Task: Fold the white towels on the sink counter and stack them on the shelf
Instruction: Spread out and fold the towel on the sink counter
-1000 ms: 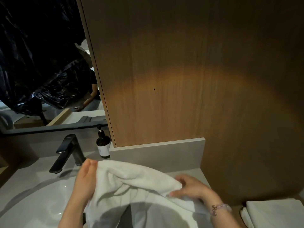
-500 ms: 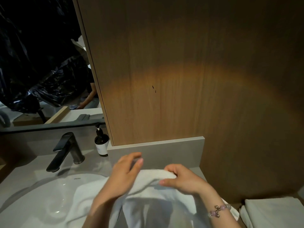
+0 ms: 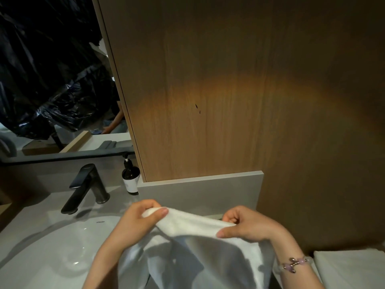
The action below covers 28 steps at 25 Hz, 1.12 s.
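Over the sink counter (image 3: 25, 222), left hand (image 3: 137, 221) and right hand (image 3: 248, 226) pinch the white towel (image 3: 198, 243) by its top edge; uneven corners could skew the fold.

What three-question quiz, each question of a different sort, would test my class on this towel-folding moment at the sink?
1. True or false: the left hand and the right hand both grip the upper edge of the white towel.
2. What stands just to the right of the black faucet in the head view? A) a dark pump bottle B) a drinking glass C) a toothbrush holder
3. Fill in: the beaded bracelet is worn on the ____ wrist.

Key: 1 true; 2 A; 3 right.
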Each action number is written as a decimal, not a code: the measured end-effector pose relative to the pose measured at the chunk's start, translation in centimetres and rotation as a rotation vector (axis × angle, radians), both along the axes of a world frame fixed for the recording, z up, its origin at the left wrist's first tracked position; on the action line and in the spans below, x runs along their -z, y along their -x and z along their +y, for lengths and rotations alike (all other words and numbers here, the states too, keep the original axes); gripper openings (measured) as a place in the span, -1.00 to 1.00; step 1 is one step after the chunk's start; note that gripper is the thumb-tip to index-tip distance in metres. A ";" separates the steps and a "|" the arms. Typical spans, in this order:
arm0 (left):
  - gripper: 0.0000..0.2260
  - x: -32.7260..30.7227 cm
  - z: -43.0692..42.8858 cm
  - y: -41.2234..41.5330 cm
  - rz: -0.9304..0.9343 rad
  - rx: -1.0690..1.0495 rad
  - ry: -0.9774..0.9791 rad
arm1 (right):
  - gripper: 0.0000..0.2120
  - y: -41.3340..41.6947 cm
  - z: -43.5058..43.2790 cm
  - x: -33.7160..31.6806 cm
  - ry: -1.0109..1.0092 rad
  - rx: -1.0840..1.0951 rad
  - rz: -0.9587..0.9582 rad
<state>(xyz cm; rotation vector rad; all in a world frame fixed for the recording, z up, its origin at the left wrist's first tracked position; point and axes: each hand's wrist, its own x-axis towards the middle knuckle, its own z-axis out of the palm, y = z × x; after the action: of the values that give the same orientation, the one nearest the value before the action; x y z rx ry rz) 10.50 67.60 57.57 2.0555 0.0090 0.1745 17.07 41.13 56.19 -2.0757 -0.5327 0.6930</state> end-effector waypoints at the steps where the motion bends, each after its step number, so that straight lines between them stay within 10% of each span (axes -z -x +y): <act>1: -0.77 -0.1 0.8 0.2 -0.019 -0.031 0.040 | -0.78 -0.2 -0.7 0.1 -0.012 0.010 0.007; 9: -0.85 0.9 4.2 1.2 -0.029 -0.189 0.056 | -0.62 -0.7 -3.2 2.5 -0.499 0.225 0.133; 20: -0.54 3.6 8.5 5.5 0.627 -0.108 -0.061 | -0.80 -1.8 -5.8 -1.6 -1.098 1.115 0.179; 23: -0.58 4.0 9.5 6.5 0.601 -0.150 -0.043 | -0.37 -1.9 -8.3 -1.6 -1.175 1.258 0.181; 28: -0.79 2.8 6.1 5.0 0.323 -0.142 -0.045 | -0.55 -2.5 -6.2 -1.5 -1.138 1.047 0.137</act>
<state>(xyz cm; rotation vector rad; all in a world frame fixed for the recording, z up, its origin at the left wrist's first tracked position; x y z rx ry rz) 5.46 73.66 54.73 2.1080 0.3542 -0.0722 19.54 34.91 57.66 -0.9514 0.2595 -0.1317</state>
